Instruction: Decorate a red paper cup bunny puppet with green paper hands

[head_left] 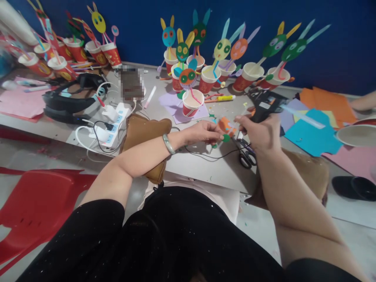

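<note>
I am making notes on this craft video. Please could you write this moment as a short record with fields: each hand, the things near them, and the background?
left hand: left hand pinches an orange paper piece with a small green disc
right hand: right hand grips a black glue gun, its nozzle by the paper piece
near hands: black scissors and coloured paper sheets lie on the table
background: paper cups with bunny-eared paper faces stand along the blue wall
left side: power strip

Matt paper cutout (pixel 226 126), black plastic glue gun (pixel 266 105), glossy red plastic chair (pixel 35 203).
</note>
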Motion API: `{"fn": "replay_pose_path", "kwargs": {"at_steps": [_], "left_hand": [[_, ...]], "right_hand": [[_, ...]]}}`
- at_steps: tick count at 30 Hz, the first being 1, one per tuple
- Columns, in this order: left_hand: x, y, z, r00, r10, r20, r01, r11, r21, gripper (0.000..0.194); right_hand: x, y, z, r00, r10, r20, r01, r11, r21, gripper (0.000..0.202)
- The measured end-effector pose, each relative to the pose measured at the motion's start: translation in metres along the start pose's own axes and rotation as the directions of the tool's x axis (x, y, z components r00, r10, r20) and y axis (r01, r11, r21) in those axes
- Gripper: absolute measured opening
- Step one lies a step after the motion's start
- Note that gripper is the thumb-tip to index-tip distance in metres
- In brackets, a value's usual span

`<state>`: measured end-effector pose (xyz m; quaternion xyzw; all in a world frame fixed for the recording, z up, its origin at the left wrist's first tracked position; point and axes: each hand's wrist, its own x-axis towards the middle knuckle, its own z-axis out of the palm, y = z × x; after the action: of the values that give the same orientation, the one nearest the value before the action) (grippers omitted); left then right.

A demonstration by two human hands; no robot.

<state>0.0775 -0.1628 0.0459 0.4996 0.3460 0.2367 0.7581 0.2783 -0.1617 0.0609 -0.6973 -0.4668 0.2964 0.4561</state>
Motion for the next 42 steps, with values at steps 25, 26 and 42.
{"fn": "replay_pose_path", "kwargs": {"at_steps": [25, 26, 42], "left_hand": [[-0.004, 0.003, -0.007, 0.949, -0.044, -0.313, 0.021, 0.997, -0.079, 0.029], [-0.004, 0.003, -0.007, 0.948, -0.042, -0.315, 0.017, 0.997, -0.081, 0.029], [-0.002, 0.003, -0.008, 0.936, -0.023, -0.352, -0.017, 0.994, -0.110, 0.025]], "right_hand": [[0.001, 0.016, -0.051, 0.983, -0.149, -0.105, 0.129, 0.976, -0.175, 0.012], [-0.009, 0.014, -0.049, 0.982, -0.180, -0.050, 0.174, 0.979, -0.111, 0.016], [-0.065, 0.019, -0.034, 0.868, -0.221, 0.445, 0.352, 0.906, -0.236, 0.055]]}}
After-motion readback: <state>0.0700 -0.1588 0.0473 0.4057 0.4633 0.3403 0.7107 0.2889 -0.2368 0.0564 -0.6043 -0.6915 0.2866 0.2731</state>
